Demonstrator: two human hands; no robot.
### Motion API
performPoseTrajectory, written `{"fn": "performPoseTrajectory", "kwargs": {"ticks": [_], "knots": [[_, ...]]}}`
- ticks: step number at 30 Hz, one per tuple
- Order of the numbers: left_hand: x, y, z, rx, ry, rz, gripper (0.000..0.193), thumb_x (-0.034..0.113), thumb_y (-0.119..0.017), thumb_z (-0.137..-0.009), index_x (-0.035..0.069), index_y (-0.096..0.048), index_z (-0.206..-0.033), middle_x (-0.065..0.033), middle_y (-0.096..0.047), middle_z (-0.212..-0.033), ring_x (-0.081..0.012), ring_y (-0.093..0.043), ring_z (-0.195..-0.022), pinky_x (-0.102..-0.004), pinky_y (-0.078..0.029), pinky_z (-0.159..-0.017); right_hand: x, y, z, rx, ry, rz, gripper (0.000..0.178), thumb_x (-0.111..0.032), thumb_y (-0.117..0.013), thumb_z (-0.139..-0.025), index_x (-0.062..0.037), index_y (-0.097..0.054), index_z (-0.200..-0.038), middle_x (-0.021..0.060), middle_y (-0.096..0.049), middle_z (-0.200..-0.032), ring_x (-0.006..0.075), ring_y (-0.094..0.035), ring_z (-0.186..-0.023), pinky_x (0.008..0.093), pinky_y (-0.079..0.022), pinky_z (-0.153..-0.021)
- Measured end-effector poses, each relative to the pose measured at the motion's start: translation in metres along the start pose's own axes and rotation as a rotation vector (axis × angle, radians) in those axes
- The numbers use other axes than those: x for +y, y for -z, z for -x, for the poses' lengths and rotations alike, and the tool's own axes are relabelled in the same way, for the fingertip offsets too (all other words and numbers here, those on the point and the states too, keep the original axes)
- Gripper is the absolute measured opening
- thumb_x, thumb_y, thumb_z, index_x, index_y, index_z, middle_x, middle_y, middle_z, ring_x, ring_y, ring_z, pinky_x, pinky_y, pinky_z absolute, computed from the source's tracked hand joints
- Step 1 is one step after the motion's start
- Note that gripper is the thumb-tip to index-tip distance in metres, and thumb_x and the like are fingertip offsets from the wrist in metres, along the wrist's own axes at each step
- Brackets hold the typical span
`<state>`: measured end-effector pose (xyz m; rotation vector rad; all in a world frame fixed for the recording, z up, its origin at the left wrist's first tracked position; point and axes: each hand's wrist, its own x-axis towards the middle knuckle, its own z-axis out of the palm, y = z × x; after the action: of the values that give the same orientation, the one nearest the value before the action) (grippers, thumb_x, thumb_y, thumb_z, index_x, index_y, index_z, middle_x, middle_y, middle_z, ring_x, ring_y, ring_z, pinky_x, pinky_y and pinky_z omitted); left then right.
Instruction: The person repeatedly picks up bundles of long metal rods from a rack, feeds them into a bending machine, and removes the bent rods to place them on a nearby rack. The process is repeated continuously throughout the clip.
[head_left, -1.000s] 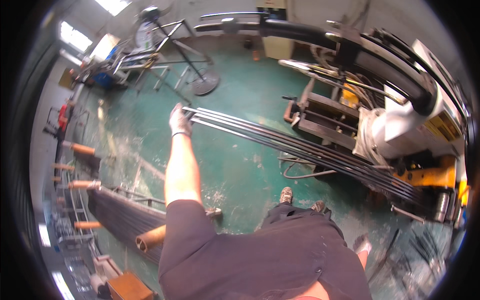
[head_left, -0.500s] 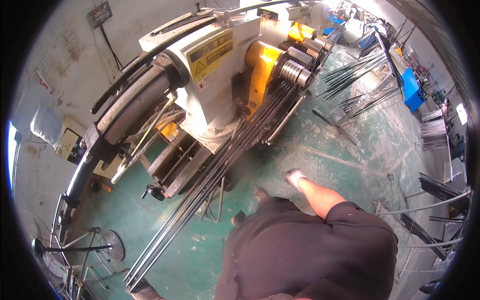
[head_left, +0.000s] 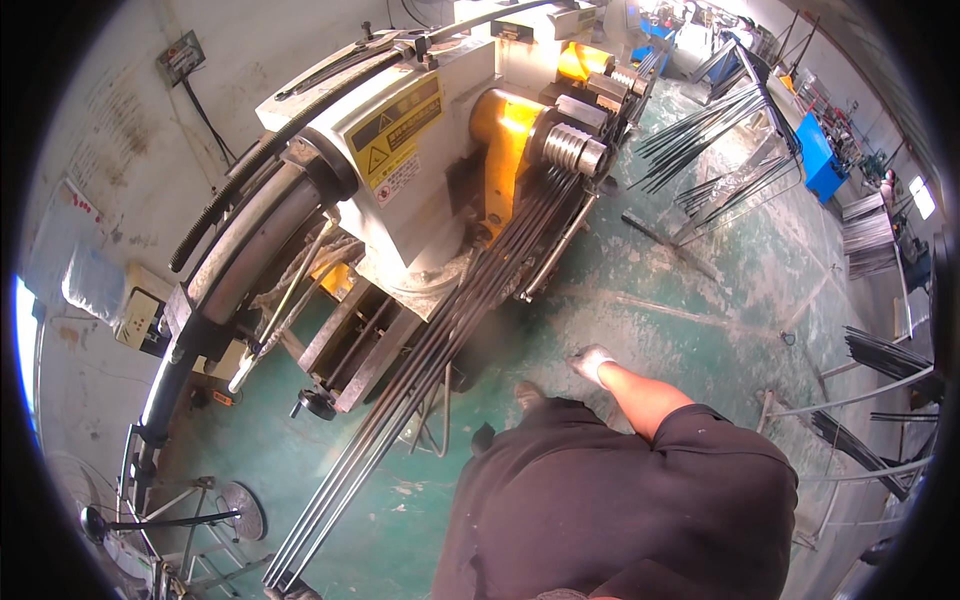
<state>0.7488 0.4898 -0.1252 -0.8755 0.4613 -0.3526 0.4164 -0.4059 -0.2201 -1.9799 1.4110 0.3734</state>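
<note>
Several long, thin metal rods (head_left: 400, 395) run as a bundle from beside the machine toward the lower left. At their near ends is my left hand (head_left: 292, 588) in a dark glove, closed around them and partly cut off by the lower edge. My right arm is bare below a dark short sleeve and reaches forward over the floor. My right hand (head_left: 592, 360), in a pale glove, is apart from the rods; its fingers are too small and blurred to read. The pale machine (head_left: 400, 170) has a yellow-orange arm (head_left: 508, 140) and a ribbed metal roller (head_left: 573, 150) above the rods.
A hand wheel (head_left: 317, 404) sticks out below the machine. A stand with a round disc (head_left: 243, 510) is at the lower left. More rods lie on racks (head_left: 700, 130) at the far right, near a blue panel (head_left: 822, 160). A dark bar (head_left: 660, 240) lies on the green floor.
The view has turned slightly, so the machine sits a little farther left and lower. The rod ends and my left hand appear slightly farther right. My right hand has barely moved.
</note>
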Motion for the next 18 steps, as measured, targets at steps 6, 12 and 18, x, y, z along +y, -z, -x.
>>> {"fn": "performPoseTrajectory", "kwargs": {"ticks": [6, 12, 18], "knots": [[0.007, -0.001, -0.011, 0.021, -0.039, 0.148, 0.044, 0.027, -0.045, -0.105, 0.018, -0.064, -0.144, -0.0031, -0.064, -0.149, -0.0158, -0.058, -0.135, -0.0353, -0.043, -0.109, 0.009, 0.003, 0.008, -0.021, -0.001, 0.029, 0.051, -0.049, -0.064, -0.093, -0.0020, -0.081, -0.103, 0.0243, -0.077, -0.105, 0.0405, -0.073, -0.103, 0.0481, -0.054, -0.094], [-0.060, 0.043, -0.040, -0.172, 1.598, 3.352, 0.032, 0.025, -0.058, -0.107, 0.002, -0.068, -0.128, -0.0177, -0.070, -0.132, -0.0307, -0.066, -0.123, -0.0471, -0.053, -0.106, 0.028, 0.001, -0.003, -0.020, -0.036, 0.036, 0.049, -0.048, -0.064, -0.092, -0.0026, -0.081, -0.102, 0.0245, -0.077, -0.105, 0.0413, -0.073, -0.103, 0.0484, -0.054, -0.095], [-0.174, 0.075, -0.029, -0.057, 2.015, 3.505, 0.027, 0.019, -0.056, -0.108, -0.001, -0.064, -0.124, -0.0205, -0.066, -0.124, -0.0313, -0.063, -0.118, -0.0468, -0.052, -0.106, 0.028, 0.006, -0.016, -0.036, -0.022, 0.030, 0.047, -0.047, -0.067, -0.090, -0.0045, -0.082, -0.102, 0.0218, -0.078, -0.103, 0.0385, -0.074, -0.099, 0.0473, -0.055, -0.093]]}}
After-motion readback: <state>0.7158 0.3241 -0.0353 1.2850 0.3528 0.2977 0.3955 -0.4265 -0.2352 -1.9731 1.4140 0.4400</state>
